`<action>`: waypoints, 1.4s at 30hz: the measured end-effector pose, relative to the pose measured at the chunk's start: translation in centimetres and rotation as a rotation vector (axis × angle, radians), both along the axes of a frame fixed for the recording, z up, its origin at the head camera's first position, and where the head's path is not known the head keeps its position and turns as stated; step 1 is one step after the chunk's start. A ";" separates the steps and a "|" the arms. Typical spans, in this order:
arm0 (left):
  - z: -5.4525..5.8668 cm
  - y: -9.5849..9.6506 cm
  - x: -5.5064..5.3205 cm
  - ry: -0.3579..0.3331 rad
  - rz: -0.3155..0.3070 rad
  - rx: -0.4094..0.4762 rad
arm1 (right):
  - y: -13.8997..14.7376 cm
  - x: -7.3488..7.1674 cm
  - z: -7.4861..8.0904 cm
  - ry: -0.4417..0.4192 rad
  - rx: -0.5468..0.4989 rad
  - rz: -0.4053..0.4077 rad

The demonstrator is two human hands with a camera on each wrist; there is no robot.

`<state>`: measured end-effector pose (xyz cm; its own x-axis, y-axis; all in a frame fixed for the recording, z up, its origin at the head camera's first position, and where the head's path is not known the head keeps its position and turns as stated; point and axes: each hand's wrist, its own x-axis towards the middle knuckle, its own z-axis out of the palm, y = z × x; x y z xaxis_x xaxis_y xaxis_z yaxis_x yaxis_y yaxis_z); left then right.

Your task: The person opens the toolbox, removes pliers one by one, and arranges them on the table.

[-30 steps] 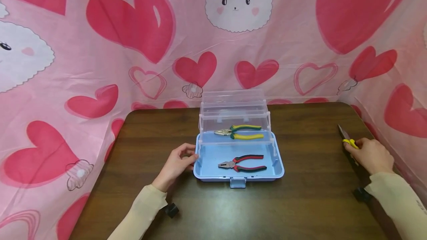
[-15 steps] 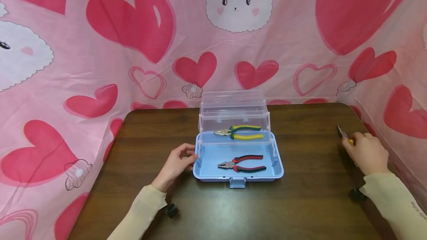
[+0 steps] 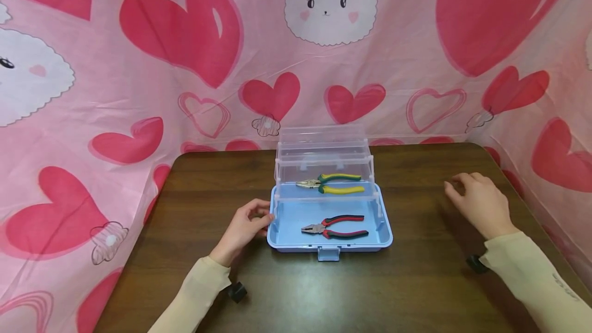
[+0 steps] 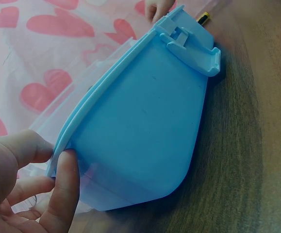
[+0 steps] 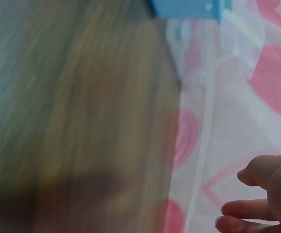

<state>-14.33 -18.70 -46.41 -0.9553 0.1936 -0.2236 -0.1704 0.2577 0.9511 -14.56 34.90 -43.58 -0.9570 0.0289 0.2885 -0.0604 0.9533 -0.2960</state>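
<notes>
A pale blue toolbox (image 3: 285, 244) with its clear lid and tray raised stands mid-table. My left hand (image 3: 244, 230) grips its left rim, fingers on both sides of the edge in the left wrist view. Inside lie red-and-black combination pliers (image 3: 346, 226). Yellow-and-green combination pliers (image 3: 342, 183) rest farther back, in the tray area. My right hand (image 3: 483, 205) hovers over the table on the right, thumb and fingers apart, nothing between them in the right wrist view. A small yellow-and-black object (image 4: 204, 18) shows past the box in the left wrist view; its kind is unclear.
The dark wooden table (image 3: 370, 292) has a pink heart-patterned cloth (image 3: 185, 107) hanging behind and at both sides. The toolbox's latch (image 3: 329, 254) hangs from its front edge. The raised clear lid (image 3: 324, 135) stands close to the back cloth.
My right hand has moved left from the pointed, yellow-handled tool at the right edge, fingers now spread. That tool no longer shows in the head view. My left hand and the toolbox stay put.
</notes>
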 end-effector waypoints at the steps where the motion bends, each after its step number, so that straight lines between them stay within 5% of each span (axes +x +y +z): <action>1: 0.0 0.0 0.0 0.001 0.000 -0.001 | -0.4 -0.1 0.2 0.009 -0.006 0.012; 21: 0.1 0.1 -0.3 0.015 -0.001 -0.009 | -9.0 -0.9 5.6 -0.110 -0.082 0.293; 32: 0.0 0.2 0.0 -0.001 0.001 -0.005 | -13.4 -1.9 5.2 -0.057 -0.049 0.475; 42: 0.0 0.0 0.0 0.002 -0.002 -0.013 | -16.3 -3.5 4.4 -0.117 -0.087 0.601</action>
<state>-14.32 -18.69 -46.46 -0.9553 0.1923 -0.2243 -0.1683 0.2699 0.9481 -18.03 18.59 -39.15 -0.8384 -0.5062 0.2019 -0.5419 0.7346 -0.4084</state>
